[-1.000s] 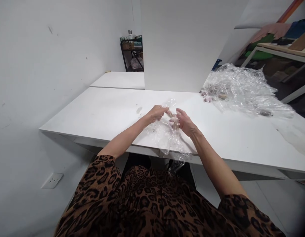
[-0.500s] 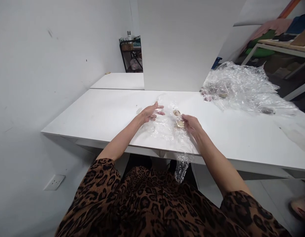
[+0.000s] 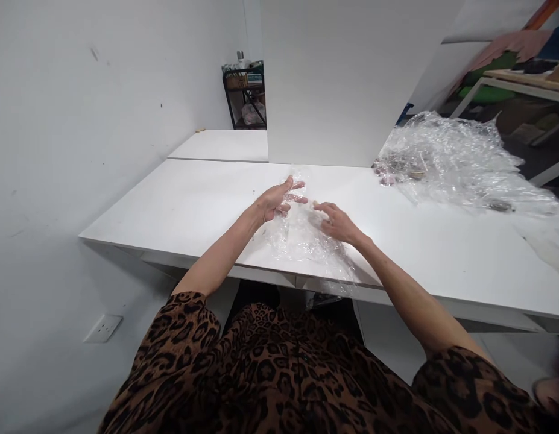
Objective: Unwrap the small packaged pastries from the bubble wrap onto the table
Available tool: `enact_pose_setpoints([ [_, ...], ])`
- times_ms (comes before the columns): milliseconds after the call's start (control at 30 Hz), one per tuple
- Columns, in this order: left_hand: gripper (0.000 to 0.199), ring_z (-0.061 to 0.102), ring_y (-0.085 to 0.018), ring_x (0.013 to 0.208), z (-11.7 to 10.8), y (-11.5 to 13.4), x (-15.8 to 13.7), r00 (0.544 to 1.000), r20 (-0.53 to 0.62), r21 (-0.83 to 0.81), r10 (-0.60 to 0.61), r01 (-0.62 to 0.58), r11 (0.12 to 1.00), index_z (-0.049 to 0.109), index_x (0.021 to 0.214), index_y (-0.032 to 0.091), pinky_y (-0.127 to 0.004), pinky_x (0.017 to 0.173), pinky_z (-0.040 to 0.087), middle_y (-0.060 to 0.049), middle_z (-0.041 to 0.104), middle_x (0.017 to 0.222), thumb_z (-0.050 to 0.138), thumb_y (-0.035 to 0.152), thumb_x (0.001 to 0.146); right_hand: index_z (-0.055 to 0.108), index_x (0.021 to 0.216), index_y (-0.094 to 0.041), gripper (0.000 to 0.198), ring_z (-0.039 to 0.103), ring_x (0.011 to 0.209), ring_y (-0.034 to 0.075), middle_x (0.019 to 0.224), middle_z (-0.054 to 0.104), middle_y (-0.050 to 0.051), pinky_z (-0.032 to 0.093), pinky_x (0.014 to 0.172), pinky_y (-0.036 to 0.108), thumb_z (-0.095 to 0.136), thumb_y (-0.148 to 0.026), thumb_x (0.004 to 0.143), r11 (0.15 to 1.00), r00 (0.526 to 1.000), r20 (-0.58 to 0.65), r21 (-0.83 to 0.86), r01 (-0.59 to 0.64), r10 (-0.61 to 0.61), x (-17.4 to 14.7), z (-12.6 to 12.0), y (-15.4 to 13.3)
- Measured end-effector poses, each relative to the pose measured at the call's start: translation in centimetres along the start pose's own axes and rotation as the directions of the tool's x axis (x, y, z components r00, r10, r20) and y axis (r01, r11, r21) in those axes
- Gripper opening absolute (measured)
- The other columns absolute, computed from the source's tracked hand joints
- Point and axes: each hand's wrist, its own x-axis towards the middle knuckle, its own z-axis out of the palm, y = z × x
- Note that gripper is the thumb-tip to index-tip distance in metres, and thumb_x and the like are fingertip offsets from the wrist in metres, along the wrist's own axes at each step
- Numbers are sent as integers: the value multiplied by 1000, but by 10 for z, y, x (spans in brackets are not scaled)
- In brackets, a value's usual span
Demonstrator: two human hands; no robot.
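Observation:
A crumpled sheet of clear plastic film (image 3: 297, 238) lies on the white table, with its lower end over the front edge. My left hand (image 3: 279, 200) rests at the film's upper left part, its fingers stretched and spread apart. From the right, my right hand (image 3: 337, 222) reaches over the film with its fingers curled and its fingertips drawn together. A small tan bit shows at the tip of its index finger; what the fingers hold is mostly hidden.
A large heap of clear plastic film (image 3: 460, 163) with small brownish and pinkish items covers the table's back right. A tall white panel (image 3: 328, 84) stands at the back edge. A white wall (image 3: 80, 150) borders the left, with a black shelf rack (image 3: 231, 96) behind.
My right hand has moved up and left, closer to my left hand. The two gold-tan pieces beside it are no longer plainly visible. The film's hanging end has drawn up.

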Motion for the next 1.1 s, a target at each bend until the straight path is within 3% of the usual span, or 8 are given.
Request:
enact_pose_setpoints([
  [200,61,64,-14,68,-17,21,-14,994,-68,-104,85,-92,990,74,101,18,-24,50,47,-19,68,129,49,73,90,73,102,-14,32,64,108,31,119,67,17,46,109,52,62,-18,72,963,941,-243,-70,-259,236,-8,-34,44],
  [333,62,63,-13,66,-17,17,-16,996,33,79,83,-85,993,72,108,19,-23,44,43,-20,66,134,48,73,91,72,108,-15,37,60,118,35,126,65,19,45,109,59,63,-42,85,969,905,-344,87,-233,249,-17,-41,20],
  [433,61,58,-10,59,-5,15,-19,973,214,200,81,-125,972,70,118,21,-21,41,40,-18,68,129,46,71,93,57,140,-22,71,52,133,34,147,53,16,47,109,59,66,-64,84,916,974,-153,390,-96,167,-24,-29,-22],
  [533,61,55,-6,54,12,19,-25,942,302,259,147,-230,938,67,125,23,-20,44,42,-15,72,120,43,70,95,31,159,-24,108,53,133,32,149,51,16,47,110,57,76,-71,73,769,990,86,624,-138,108,-28,-8,-57],
  [667,60,56,-7,53,22,28,-35,937,267,308,226,-305,901,69,122,22,-22,48,46,-12,74,106,45,70,95,59,136,-23,85,66,88,21,106,71,8,59,82,43,86,-62,65,636,979,184,747,-195,84,-33,-7,-71],
  [767,55,58,-9,54,12,31,-33,946,181,324,269,-315,892,72,113,19,-24,50,49,-12,74,98,59,67,90,72,95,-22,42,57,67,11,89,69,2,52,60,28,90,-47,67,621,984,19,773,-127,178,-43,-39,-68],
  [933,41,55,-6,53,-9,21,-8,920,-38,312,390,-360,879,70,85,13,-22,52,49,-5,70,79,78,53,80,71,80,-19,28,55,63,7,80,69,0,44,54,22,92,-34,68,712,902,-358,697,85,243,-57,-113,-63],
  [1100,29,60,-5,53,-12,-7,17,919,-157,270,361,-311,911,69,91,15,-21,57,49,-1,70,82,76,41,81,66,83,-13,24,55,60,6,73,65,-2,42,60,26,83,-29,78,882,631,-750,418,219,199,-28,-202,-4],
])
